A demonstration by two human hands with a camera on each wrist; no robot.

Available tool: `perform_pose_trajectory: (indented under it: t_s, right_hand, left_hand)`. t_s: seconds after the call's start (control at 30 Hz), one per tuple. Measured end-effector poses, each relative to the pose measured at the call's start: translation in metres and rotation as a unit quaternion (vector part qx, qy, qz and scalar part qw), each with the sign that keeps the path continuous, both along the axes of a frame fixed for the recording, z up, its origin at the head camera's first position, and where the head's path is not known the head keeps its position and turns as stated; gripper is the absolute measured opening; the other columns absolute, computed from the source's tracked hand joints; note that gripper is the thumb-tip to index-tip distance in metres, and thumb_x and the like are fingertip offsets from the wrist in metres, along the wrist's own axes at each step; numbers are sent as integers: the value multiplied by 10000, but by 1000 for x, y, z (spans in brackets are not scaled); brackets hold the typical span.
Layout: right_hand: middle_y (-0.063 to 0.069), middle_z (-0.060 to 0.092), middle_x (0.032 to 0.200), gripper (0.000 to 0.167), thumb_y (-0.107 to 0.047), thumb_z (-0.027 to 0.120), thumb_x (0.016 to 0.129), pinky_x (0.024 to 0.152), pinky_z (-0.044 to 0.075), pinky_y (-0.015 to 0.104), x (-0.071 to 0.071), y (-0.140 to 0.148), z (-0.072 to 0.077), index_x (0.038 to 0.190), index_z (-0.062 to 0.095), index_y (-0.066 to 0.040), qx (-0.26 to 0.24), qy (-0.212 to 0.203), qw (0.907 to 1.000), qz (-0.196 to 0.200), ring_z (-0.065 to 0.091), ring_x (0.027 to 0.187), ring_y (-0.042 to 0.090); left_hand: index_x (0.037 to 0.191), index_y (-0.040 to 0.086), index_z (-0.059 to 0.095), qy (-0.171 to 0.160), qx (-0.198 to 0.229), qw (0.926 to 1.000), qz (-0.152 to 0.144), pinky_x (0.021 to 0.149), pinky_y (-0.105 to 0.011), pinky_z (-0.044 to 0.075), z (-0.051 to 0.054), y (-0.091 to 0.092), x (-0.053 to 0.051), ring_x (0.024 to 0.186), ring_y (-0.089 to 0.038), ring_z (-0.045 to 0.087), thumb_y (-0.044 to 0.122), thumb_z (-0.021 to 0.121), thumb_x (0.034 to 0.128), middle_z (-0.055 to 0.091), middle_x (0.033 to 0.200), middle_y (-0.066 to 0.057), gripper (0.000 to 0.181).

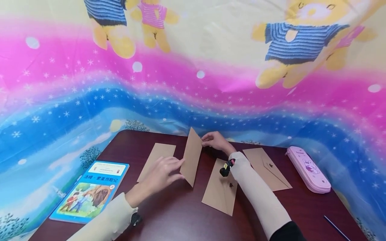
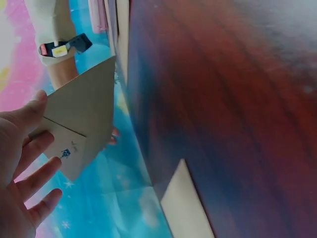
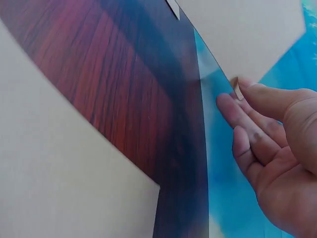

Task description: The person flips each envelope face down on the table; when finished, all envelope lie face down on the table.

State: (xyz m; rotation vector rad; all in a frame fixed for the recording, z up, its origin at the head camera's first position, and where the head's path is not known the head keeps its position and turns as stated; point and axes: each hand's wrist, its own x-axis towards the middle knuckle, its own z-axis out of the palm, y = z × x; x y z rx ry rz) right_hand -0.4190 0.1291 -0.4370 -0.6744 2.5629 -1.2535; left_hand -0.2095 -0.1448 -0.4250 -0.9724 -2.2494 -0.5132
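A brown paper envelope (image 1: 192,157) is held up on edge above the table, its flap with a small dark print (image 2: 66,153) showing in the left wrist view. My right hand (image 1: 216,141) pinches its far edge between thumb (image 3: 265,96) and fingers, the other fingers loosely bent. At the near left edge, my left hand (image 1: 161,174) touches the envelope, fingers fairly straight and spread. Beneath the left hand's far side lies another envelope (image 1: 159,152). Two more envelopes, one beside the right forearm (image 1: 218,190) and one farther right (image 1: 262,164), lie flat.
A blue illustrated book (image 1: 90,192) lies at the left of the dark red wooden table (image 1: 181,217). A pink pencil case (image 1: 309,169) sits at the right edge, with a thin pen-like stick (image 1: 336,227) nearer. A patterned curtain (image 1: 193,87) hangs behind the table.
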Motion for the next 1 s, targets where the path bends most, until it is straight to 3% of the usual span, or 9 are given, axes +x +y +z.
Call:
perform_pose_trajectory:
  t_s: [0.07, 0.17, 0.27, 0.43, 0.57, 0.73, 1.0]
  right_hand:
    - [129, 784, 1075, 255, -161, 762, 934, 950, 547, 563, 1, 4, 0, 1167, 746, -58, 18, 39, 10000, -47, 750, 970, 226]
    - [112, 791, 1074, 243, -181, 761, 937, 922, 581, 479, 1, 10, -2, 1161, 769, -88, 83, 127, 9998, -95, 756, 968, 212]
    - [99, 794, 1081, 241, -193, 748, 950, 894, 594, 390, 1, 16, -3, 1173, 778, -107, 114, 155, 9998, -108, 759, 994, 238]
    - [111, 790, 1093, 238, -180, 732, 962, 938, 588, 428, 4, 21, 4, 1183, 777, -106, 24, 71, 9999, -133, 744, 1052, 322]
    - [102, 787, 1101, 236, -197, 723, 970, 944, 585, 416, 6, 21, 7, 1188, 778, -126, 77, 85, 9998, -159, 747, 1014, 260]
    - [91, 780, 1123, 231, -206, 722, 971, 949, 584, 413, 6, 19, 7, 1187, 781, -148, 139, 70, 9997, -209, 746, 972, 203]
    - [117, 760, 1184, 227, -190, 716, 973, 893, 599, 405, 4, 12, -1, 1180, 781, -121, 385, 477, 9981, -85, 741, 1014, 241]
  left_hand:
    - [1256, 16, 726, -108, -3, 9999, 31, 836, -431, 565, -5, -3, 1, 1019, -199, 740, 295, 891, 768, 797, 1095, -48, 586]
    - [1258, -9, 713, -465, -82, 9988, 114, 875, -457, 587, -10, -7, 3, 985, -206, 751, 273, 877, 793, 794, 1089, -71, 568]
    - [1296, -45, 673, -794, -167, 9965, 199, 864, -389, 595, -14, -9, 4, 963, -200, 752, 262, 866, 812, 788, 1086, -93, 605]
    - [1352, -86, 615, -1118, -98, 9927, 443, 879, -372, 600, -15, -9, 3, 1009, -235, 752, 288, 863, 812, 771, 1133, -156, 702]
    - [1332, -62, 645, -1359, -58, 9881, 722, 938, -402, 579, -15, -8, 1, 1117, -294, 710, 336, 861, 804, 766, 1163, -171, 695]
    - [1261, 4, 718, -1374, -344, 9846, 1025, 974, -437, 526, -21, -7, 0, 1126, -309, 652, 406, 852, 792, 794, 1052, -114, 632]
    - [1151, 26, 765, -1521, -575, 9819, 968, 996, -410, 528, -34, -3, -2, 1171, -297, 644, 371, 861, 796, 789, 899, -63, 504]
